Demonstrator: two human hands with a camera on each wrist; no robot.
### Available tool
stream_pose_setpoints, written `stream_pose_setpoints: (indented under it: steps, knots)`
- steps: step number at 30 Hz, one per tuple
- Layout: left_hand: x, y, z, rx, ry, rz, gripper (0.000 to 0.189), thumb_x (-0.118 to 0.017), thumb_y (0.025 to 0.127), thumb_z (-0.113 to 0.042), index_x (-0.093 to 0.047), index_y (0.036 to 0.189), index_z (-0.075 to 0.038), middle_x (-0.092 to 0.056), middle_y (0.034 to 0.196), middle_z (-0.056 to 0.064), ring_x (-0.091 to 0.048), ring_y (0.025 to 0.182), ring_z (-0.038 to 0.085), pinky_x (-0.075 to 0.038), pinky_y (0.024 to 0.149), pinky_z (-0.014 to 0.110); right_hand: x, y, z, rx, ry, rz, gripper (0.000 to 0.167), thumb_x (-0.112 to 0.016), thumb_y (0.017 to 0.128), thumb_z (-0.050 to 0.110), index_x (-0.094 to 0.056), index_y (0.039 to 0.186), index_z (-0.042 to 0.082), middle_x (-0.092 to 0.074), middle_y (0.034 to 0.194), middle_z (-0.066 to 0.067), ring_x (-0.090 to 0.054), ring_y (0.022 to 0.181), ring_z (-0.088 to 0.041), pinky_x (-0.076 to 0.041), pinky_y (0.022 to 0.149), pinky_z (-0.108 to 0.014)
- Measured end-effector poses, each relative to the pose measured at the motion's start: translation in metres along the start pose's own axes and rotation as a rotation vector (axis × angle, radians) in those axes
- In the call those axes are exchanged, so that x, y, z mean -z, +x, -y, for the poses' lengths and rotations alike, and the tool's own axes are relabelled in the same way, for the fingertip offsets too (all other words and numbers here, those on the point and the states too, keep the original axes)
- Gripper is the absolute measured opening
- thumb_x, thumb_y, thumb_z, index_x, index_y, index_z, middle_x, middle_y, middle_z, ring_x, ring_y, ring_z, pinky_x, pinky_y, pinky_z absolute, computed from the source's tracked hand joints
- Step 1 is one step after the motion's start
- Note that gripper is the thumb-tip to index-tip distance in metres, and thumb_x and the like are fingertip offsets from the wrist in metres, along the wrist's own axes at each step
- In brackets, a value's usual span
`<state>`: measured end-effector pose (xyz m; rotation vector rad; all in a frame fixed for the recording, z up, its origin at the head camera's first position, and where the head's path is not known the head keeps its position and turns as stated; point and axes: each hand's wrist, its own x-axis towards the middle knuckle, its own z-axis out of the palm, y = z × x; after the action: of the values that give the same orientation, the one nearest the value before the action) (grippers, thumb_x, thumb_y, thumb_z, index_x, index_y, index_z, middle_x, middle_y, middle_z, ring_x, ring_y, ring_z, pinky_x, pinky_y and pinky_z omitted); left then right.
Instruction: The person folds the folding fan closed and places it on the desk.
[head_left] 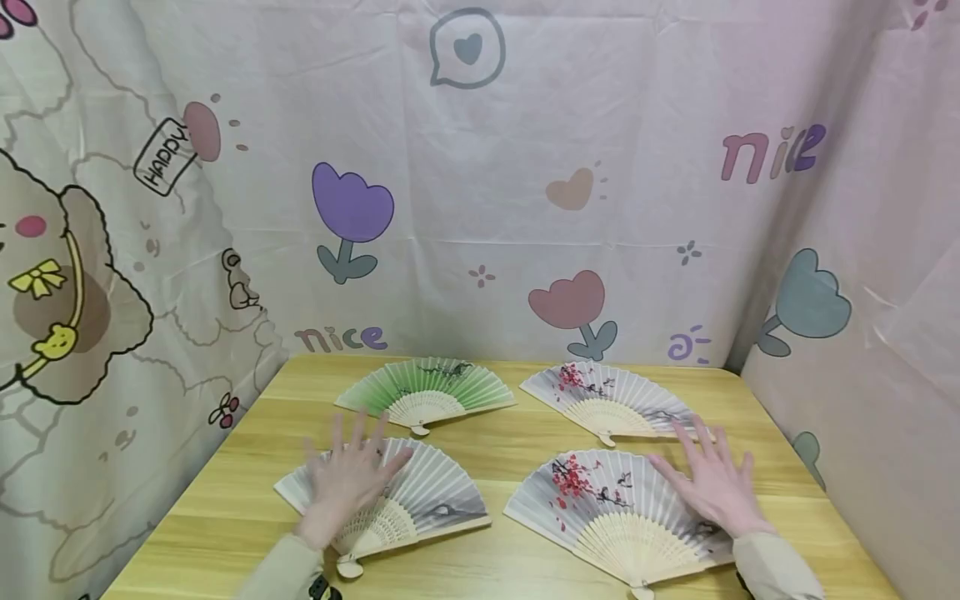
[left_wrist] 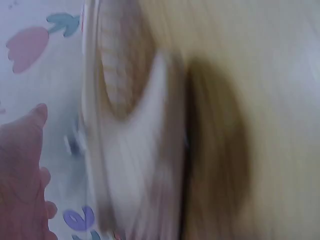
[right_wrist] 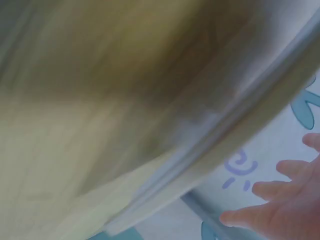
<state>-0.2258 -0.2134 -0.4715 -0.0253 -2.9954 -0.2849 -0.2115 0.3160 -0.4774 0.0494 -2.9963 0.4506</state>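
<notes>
Four folding fans lie spread on the table, so several in all. My left hand (head_left: 347,477), fingers straight and spread, is over the left part of the front left fan (head_left: 438,492), hiding some of its grey-white leaf. With fingers likewise splayed, my right hand (head_left: 716,485) overlaps the right side of the front right fan (head_left: 600,508), which has red blossoms and pale ribs. Neither hand grips anything. In the left wrist view the left hand (left_wrist: 20,175) shows beside a blurred fan (left_wrist: 135,150). The right wrist view shows the right fingers (right_wrist: 280,192) extended.
Behind lie a green fan (head_left: 457,387) at left and another blossom-printed fan (head_left: 607,396) at right, close to my right fingertips. The wooden table (head_left: 225,508) meets a printed cloth backdrop (head_left: 480,167) at the back, with cloth on both sides too.
</notes>
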Motion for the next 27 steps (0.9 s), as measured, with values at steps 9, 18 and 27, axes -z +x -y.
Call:
stream_pose_setpoints:
  steps: [9, 18, 27]
  knots:
    - [-0.002, -0.008, -0.049, -0.049, -0.049, 0.036, 0.085, -0.039, 0.092, -0.078, -0.027, 0.160, -0.029, -0.017, 0.170, 0.008, -0.003, 0.156, 0.044, 0.012, 0.117, 0.083, 0.007, 0.003, -0.025, 0.045, 0.102, 0.022, 0.087, -0.046, 0.099, 0.062, -0.006, 0.163, 0.018, -0.001, 0.167, -0.028, -0.006, 0.147, -0.062, 0.001, 0.107, -0.091]
    - [-0.016, -0.020, -0.107, -0.168, -0.074, 0.020, 0.085, -0.042, 0.091, -0.079, -0.034, 0.157, -0.027, -0.024, 0.168, 0.005, -0.015, 0.156, 0.042, -0.005, 0.123, 0.080, 0.014, -0.001, -0.054, 0.112, 0.400, 0.087, 0.095, -0.070, 0.093, 0.037, -0.013, 0.161, 0.005, -0.009, 0.162, -0.037, -0.016, 0.141, -0.067, -0.019, 0.099, -0.091]
    - [-0.033, -0.026, -0.154, -0.330, -0.129, 0.096, 0.094, -0.041, 0.088, -0.082, -0.028, 0.160, -0.023, -0.024, 0.167, 0.006, -0.020, 0.155, 0.040, -0.014, 0.126, 0.074, 0.023, -0.012, -0.079, 0.084, 0.513, 0.210, 0.088, -0.073, 0.090, 0.024, -0.021, 0.158, 0.003, -0.016, 0.159, -0.040, -0.017, 0.137, -0.069, -0.022, 0.095, -0.091]
